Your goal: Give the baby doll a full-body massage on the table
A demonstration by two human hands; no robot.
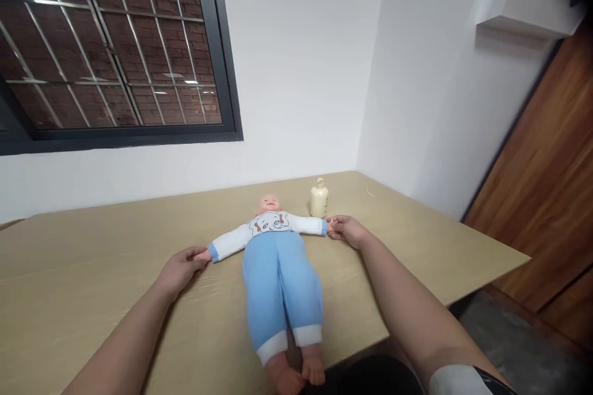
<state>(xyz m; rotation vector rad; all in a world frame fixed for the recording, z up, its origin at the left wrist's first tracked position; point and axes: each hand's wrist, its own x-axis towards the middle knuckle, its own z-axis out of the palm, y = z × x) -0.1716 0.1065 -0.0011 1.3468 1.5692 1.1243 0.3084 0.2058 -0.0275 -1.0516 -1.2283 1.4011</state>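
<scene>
A baby doll (273, 265) lies on its back on the table, head toward the wall and bare feet toward me. It wears a white top with an elephant face and blue trousers with white cuffs. Both its arms are stretched out sideways. At the left, my left hand (180, 270) is closed round one of the doll's hands. My right hand (348, 231) pinches the doll's other hand on the right. Just behind that outstretched arm stands a cream-coloured bottle (319, 199), upright and untouched.
The tan tabletop (393, 210) runs back to a white wall (301, 74), with its right corner jutting out. A barred window (115, 43) is at the upper left. A white box (528, 0) hangs on the right wall near a wooden panel (542, 185).
</scene>
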